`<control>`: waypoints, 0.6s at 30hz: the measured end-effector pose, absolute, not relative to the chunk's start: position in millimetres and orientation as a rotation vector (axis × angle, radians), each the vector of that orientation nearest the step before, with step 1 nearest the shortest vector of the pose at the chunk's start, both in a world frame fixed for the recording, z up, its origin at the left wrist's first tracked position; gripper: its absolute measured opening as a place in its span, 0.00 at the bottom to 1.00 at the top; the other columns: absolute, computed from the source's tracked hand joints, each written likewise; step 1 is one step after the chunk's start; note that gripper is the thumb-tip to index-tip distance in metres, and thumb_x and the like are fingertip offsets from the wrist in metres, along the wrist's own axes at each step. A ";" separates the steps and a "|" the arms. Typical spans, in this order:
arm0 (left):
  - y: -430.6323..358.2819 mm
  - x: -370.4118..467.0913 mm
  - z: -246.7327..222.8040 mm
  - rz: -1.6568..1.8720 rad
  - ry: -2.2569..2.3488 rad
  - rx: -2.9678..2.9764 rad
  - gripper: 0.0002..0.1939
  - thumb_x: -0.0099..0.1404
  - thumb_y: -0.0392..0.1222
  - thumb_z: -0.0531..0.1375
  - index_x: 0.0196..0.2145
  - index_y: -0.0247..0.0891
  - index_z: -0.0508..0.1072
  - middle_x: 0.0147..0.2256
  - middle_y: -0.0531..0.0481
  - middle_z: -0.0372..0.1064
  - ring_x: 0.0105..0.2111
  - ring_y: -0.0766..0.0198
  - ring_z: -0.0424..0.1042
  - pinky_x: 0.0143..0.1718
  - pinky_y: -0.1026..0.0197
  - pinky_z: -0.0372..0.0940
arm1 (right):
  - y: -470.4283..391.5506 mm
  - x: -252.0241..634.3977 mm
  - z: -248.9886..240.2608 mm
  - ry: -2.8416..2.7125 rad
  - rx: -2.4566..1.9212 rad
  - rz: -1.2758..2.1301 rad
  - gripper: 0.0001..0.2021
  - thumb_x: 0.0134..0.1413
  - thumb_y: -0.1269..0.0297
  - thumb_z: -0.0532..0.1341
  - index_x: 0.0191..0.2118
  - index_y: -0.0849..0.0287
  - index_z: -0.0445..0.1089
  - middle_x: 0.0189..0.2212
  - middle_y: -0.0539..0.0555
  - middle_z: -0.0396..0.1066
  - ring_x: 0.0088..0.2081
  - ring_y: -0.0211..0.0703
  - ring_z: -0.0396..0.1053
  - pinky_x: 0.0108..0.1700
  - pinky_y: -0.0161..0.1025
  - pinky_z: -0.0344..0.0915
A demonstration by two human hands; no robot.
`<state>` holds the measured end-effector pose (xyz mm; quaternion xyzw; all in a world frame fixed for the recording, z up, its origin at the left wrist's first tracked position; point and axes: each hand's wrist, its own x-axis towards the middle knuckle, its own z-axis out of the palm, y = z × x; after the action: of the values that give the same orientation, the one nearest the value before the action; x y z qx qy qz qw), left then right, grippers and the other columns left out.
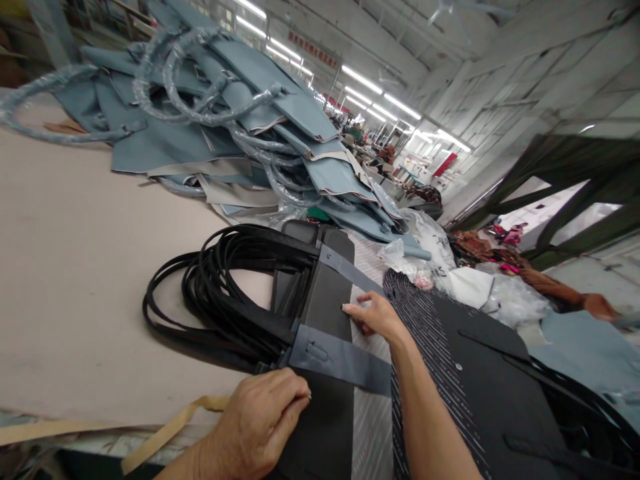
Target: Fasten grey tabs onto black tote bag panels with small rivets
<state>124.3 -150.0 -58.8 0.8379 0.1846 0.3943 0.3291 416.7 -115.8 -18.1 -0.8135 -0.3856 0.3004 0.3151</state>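
Observation:
A stack of black bag pieces [330,293] lies in front of me, with long black straps [215,293] looped out to its left. Two dark blue-grey tabs [345,360] cross the stack, the nearer one with a slot. Grey striped lining [373,427] shows along its right side. My left hand [253,420] is closed at the stack's near left edge; what its fingers pinch is hidden. Farther up, my right hand [375,317] rests between the two tabs, fingers curled against the lining where it meets the black panel.
Blue bag pieces [165,143] with plastic-wrapped handles are heaped at the back of the table [65,280]. On the right lie a black bag panel [490,360] with straps and clear plastic bags [515,300]. A tan strip [175,427] hangs near the front edge.

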 end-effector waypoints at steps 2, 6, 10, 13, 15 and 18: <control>-149.9 124.0 -58.7 1.032 0.477 2.183 0.07 0.72 0.32 0.52 0.38 0.40 0.66 0.30 0.53 0.69 0.28 0.65 0.70 0.30 0.64 0.62 | -121.7 421.7 -17.6 -1.017 -2.175 0.748 0.23 0.37 0.52 0.71 0.36 0.62 0.68 0.10 0.43 0.60 0.12 0.39 0.57 0.13 0.34 0.51; -151.0 123.9 -59.6 1.036 0.477 2.154 0.06 0.71 0.32 0.52 0.38 0.40 0.67 0.31 0.53 0.70 0.29 0.65 0.70 0.32 0.64 0.62 | -136.6 393.4 -6.0 -1.102 -2.106 0.487 0.20 0.47 0.49 0.66 0.40 0.61 0.71 0.21 0.48 0.69 0.23 0.41 0.67 0.27 0.38 0.65; -152.5 123.2 -59.0 1.067 0.461 2.131 0.07 0.70 0.31 0.53 0.40 0.40 0.69 0.32 0.52 0.72 0.31 0.64 0.72 0.34 0.64 0.64 | -148.0 318.3 13.5 -1.686 -1.875 0.283 0.10 0.56 0.56 0.65 0.40 0.55 0.78 0.39 0.54 0.74 0.37 0.43 0.72 0.44 0.41 0.68; -153.9 119.1 -55.7 1.134 0.422 2.112 0.09 0.70 0.30 0.53 0.40 0.41 0.70 0.33 0.54 0.75 0.32 0.65 0.74 0.35 0.65 0.64 | -147.7 270.5 22.7 -1.978 -1.952 0.251 0.13 0.56 0.58 0.68 0.46 0.55 0.78 0.47 0.57 0.71 0.46 0.49 0.72 0.50 0.43 0.68; -155.5 113.4 -52.2 1.174 0.389 2.148 0.08 0.73 0.33 0.53 0.38 0.42 0.70 0.32 0.56 0.76 0.31 0.66 0.74 0.34 0.64 0.64 | -144.1 254.4 26.3 -2.041 -2.084 0.251 0.15 0.55 0.58 0.69 0.47 0.57 0.77 0.47 0.58 0.70 0.46 0.51 0.73 0.50 0.44 0.69; -158.6 101.6 -43.6 1.216 0.335 2.233 0.08 0.75 0.38 0.52 0.40 0.43 0.70 0.31 0.58 0.77 0.28 0.67 0.75 0.31 0.63 0.63 | -139.9 249.0 32.2 -2.110 -2.143 0.267 0.12 0.57 0.61 0.67 0.44 0.61 0.76 0.44 0.58 0.71 0.46 0.52 0.73 0.49 0.44 0.70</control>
<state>101.6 -158.6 -43.6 0.8347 0.1252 0.4545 0.2847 249.0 -139.9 32.2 -0.7084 -0.6976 0.0882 0.0611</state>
